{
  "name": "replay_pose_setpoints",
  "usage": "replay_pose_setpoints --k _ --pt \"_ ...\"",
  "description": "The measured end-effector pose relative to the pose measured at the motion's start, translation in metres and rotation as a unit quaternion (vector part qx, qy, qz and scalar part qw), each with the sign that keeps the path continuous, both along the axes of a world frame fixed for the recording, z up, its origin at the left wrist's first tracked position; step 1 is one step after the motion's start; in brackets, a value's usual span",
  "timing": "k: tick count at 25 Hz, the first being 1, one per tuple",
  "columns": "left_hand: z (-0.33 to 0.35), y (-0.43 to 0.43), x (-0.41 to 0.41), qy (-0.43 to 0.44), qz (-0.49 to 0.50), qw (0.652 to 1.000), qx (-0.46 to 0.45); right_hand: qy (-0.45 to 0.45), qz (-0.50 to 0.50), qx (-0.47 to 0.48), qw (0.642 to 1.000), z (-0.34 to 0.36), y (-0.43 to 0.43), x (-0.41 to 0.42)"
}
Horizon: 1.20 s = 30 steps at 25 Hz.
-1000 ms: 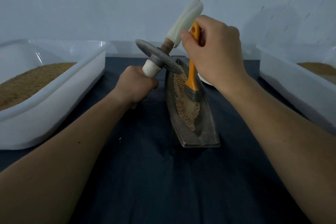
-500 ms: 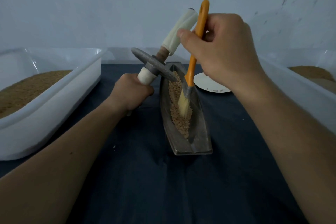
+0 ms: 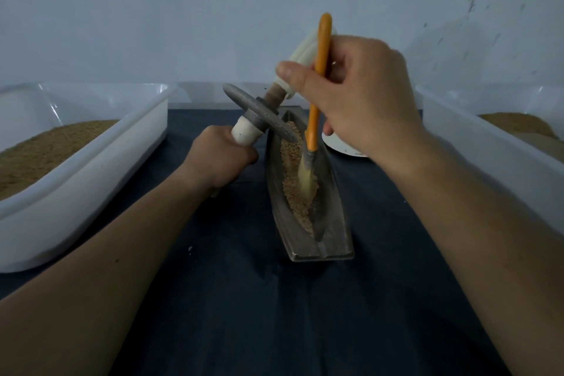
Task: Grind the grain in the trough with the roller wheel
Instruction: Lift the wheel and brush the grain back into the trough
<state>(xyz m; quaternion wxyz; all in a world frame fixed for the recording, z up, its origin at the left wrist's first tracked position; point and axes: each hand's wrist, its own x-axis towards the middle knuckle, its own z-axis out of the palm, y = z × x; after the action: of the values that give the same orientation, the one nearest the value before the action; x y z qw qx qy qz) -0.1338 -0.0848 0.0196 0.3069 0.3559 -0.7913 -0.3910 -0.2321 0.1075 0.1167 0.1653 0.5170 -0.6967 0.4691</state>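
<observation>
Where the dark cloth counter runs away from us, we see the boat-shaped grey metal trough holding coarse tan grain. Left of the trough, our left hand wraps its grip round the white handle of the roller wheel, whose dull grey disc tilts over the trough's far end. Above the trough, our right hand pinches an orange brush with its bristles in the grain. The brush handle stands more upright than a moment ago.

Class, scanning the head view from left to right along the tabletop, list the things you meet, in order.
left white tub → left hand → metal trough → white plate → right white tub
</observation>
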Motion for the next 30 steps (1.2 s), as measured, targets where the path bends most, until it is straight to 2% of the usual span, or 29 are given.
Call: replay_pose_setpoints --k 2,6,14,17,21,26,30 --pt "0.0 0.0 0.0 -0.002 0.0 1.0 0.002 -0.01 0.024 -0.001 1.0 0.006 0.003 0.0" --pt "0.003 0.0 0.0 -0.013 0.001 1.0 -0.011 -0.02 0.069 0.091 0.993 -0.003 0.0 0.011" --pt "0.001 0.0 0.0 -0.004 -0.006 1.0 -0.004 0.027 -0.016 0.026 0.999 -0.01 -0.004 0.005" --pt "0.0 -0.001 0.0 0.0 -0.01 1.0 0.0 0.014 0.015 -0.004 1.0 0.006 0.005 0.004" --pt "0.0 -0.002 -0.001 0.0 -0.009 1.0 0.007 -0.009 0.079 0.081 0.994 0.006 0.008 0.011" --pt "0.0 -0.001 -0.002 0.002 -0.009 1.0 0.004 0.036 0.007 0.081 0.996 -0.011 -0.002 0.008" --pt "-0.001 -0.001 -0.001 -0.001 -0.017 1.0 -0.003 0.024 -0.042 0.026 0.998 -0.007 -0.001 -0.004"
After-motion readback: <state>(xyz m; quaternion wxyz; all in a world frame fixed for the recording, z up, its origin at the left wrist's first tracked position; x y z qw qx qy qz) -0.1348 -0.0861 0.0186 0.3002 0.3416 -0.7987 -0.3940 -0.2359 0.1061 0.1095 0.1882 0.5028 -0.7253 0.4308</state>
